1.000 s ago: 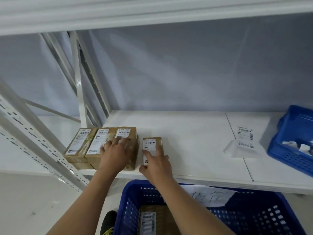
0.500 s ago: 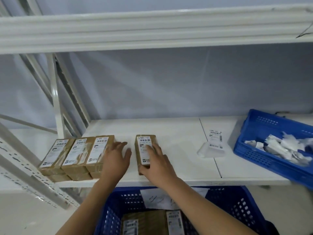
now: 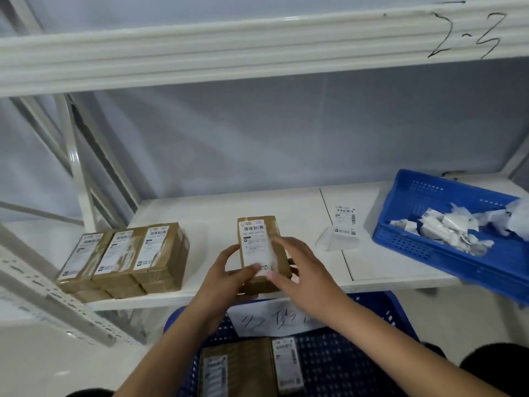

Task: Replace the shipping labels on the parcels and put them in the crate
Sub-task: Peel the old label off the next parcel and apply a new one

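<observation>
From the head camera, the only view, the left hand grips the near left corner of a brown parcel, thumb curled over its top face and the other fingers under the edge, so that the near end seems lifted off the white shelf; I judge this steadies the box while the label is worked. The right hand lies across the parcel's right side with its fingers fairly straight and their tips on the lower corner of the white shipping label, which reads as picking at that corner to peel it, though whether a fingertip has actually pinched it I cannot tell. Well to the left of the fingers, three more parcels lie side by side, touching, labels up, probably queued for the same treatment. To the right of the fingers lies one loose label sheet, likely the replacement kept within reach, and beyond it one blue tray holds a heap of crumpled white scraps, too tangled to count. Below the wrists, one blue crate holds at least two parcels.
</observation>
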